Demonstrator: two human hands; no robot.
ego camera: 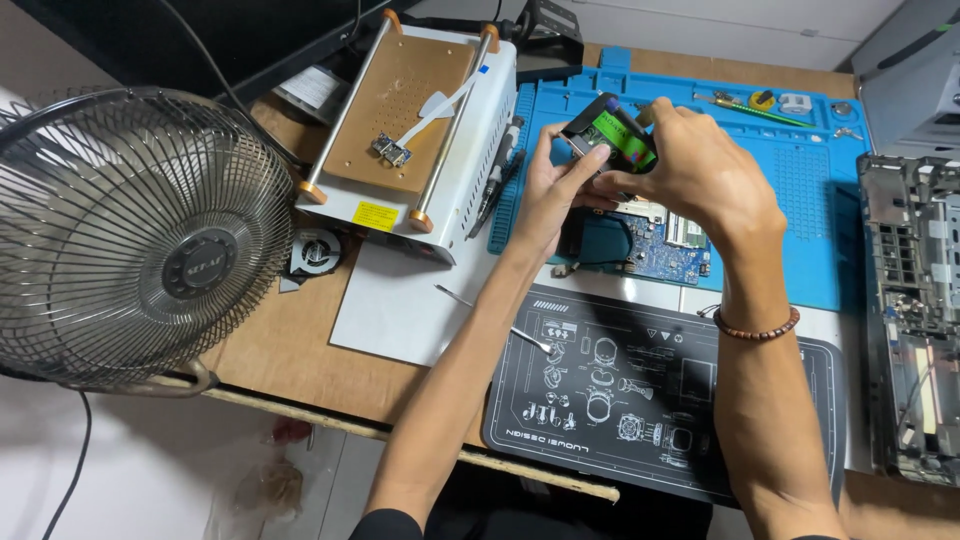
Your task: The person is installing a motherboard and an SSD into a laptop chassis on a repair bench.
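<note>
An electronics repair workshop is shown. A wooden bench is covered by a blue silicone work mat [800, 220], on which a bare circuit board [665, 250] is laid. A white heating plate station [420, 130] is seen at the far left, a stripped laptop chassis [915, 320] at right, and a small loose cooling fan [315, 250] nearby.

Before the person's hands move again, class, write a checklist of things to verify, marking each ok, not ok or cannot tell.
1. Left hand grips the small black part: ok.
2. Right hand steadies the same part: ok.
3. Part held clear above the blue circuit board: ok.
4. Board lies on the blue mat: ok.
5. Tweezers lie apart from both hands: ok.
6. Fan switched off: cannot tell.
</note>
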